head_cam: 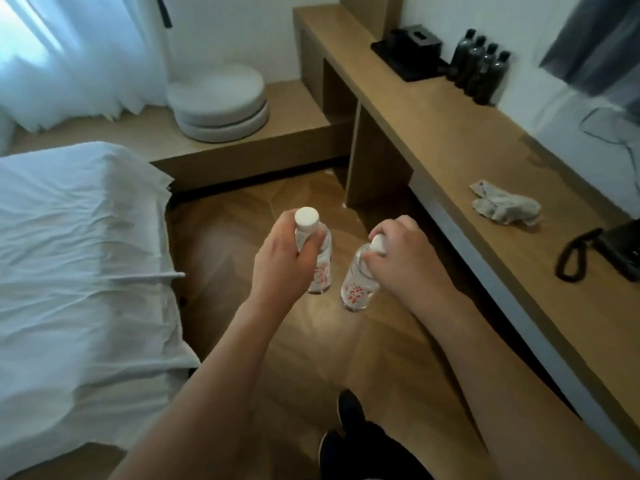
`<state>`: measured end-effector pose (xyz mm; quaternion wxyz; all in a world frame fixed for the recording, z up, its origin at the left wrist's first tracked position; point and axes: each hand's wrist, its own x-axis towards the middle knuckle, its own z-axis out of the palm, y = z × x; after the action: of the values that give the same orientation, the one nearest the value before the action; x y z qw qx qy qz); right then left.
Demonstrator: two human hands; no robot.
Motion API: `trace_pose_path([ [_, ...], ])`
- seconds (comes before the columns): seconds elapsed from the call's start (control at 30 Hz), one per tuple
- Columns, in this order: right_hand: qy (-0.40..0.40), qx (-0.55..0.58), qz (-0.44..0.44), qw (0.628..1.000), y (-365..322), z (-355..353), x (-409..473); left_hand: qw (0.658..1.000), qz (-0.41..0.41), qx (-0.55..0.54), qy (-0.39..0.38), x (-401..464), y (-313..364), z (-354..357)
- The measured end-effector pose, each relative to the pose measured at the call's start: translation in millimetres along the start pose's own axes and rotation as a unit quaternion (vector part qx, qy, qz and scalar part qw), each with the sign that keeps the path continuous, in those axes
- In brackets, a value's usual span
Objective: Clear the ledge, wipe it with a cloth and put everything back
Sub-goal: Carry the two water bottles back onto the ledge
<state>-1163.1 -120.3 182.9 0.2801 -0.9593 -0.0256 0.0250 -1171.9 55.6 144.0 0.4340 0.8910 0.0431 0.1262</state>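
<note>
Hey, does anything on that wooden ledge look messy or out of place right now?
Only the grey cloth, lying crumpled on the ledge near the phone. The dark bottles stand upright in a row.

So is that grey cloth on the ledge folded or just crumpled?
Crumpled: the cloth lies bunched in an uneven heap on the ledge, corners sticking out.

I hold one bottle (320, 261) in my left hand (280, 258) and another bottle (358, 285) in my right hand (408, 254), between the bed (79, 244) at left and the ledge (460, 150) at right, which carries a cloth (505, 206).
</note>
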Motion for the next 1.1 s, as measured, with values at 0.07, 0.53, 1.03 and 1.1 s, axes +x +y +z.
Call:
trace_pose_path([
  [0.07, -0.017, 0.015, -0.018, 1.0, -21, 14, 24, 1.0, -0.022, 0.003, 0.022, 18, -19, -16],
  [0.53, -0.071, 0.037, -0.121, 0.989, -140, 85, 277, 0.991, -0.083, 0.019, 0.1, 241, -113, -88],
  [1.03, -0.062, 0.032, -0.089, 0.994, -251, 151, 544, 0.993, -0.076, -0.013, 0.086, 515, -221, -129],
  [1.1, -0.06, 0.037, -0.079, 0.994, -270, 155, 579, 0.994, -0.065, -0.008, 0.082, 555, -235, -139],
])
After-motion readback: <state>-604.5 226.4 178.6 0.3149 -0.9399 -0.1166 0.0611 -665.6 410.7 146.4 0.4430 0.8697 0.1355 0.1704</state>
